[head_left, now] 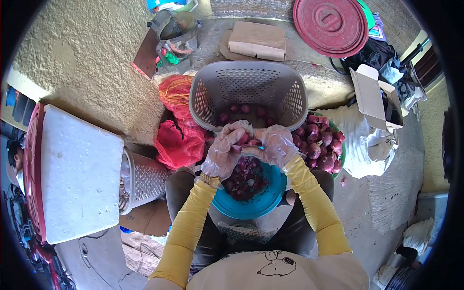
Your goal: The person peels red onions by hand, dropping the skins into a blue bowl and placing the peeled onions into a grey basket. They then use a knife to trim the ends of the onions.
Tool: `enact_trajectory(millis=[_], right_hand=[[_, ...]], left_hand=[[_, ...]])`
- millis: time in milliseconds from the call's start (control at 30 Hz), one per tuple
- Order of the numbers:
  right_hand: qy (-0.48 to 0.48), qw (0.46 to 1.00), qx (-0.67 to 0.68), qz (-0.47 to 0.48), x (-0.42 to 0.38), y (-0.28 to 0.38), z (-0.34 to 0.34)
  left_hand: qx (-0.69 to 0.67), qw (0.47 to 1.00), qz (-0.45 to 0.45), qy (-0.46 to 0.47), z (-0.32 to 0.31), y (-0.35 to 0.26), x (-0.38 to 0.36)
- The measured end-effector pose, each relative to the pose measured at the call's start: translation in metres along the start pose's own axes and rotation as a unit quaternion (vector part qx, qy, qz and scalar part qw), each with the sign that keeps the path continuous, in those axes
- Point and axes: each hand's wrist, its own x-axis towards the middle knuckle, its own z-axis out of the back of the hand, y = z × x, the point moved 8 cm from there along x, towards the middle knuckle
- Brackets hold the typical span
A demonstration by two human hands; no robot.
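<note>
My left hand (226,149), in a clear plastic glove, is closed around a red onion (243,139). Close against it is my right hand (279,146), gloved too, with its fingers closed near the onion. A narrow curved piece with a speck of blue shows at the right fingers; its kind cannot be made out. Both hands are above a blue basin (248,211) that holds dark red onion skins (244,181). Just beyond the hands stands a grey perforated basket (249,70) with several red onions at its bottom.
At right, a green-rimmed container (344,157) is heaped with red onions (319,140), beside a white sack (365,150). Red mesh bags (179,145) lie left of the basket. A white foam box (79,174) stands at far left, near another perforated basket (147,179). Cardboard (258,38) lies behind.
</note>
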Motion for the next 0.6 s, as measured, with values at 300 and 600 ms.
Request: enact_trajectory(millis=[300,600], right_hand=[[0.171,0.985,-0.005,0.038,-0.008,0.014,-0.028],[0.202,0.977,0.018,0.059,-0.019,0.018,-0.043]], left_hand=[[0.018,0.997,0.01,-0.08,0.027,0.009,0.003],[-0.188,0.979,0.0,-0.084,0.036,-0.013,0.007]])
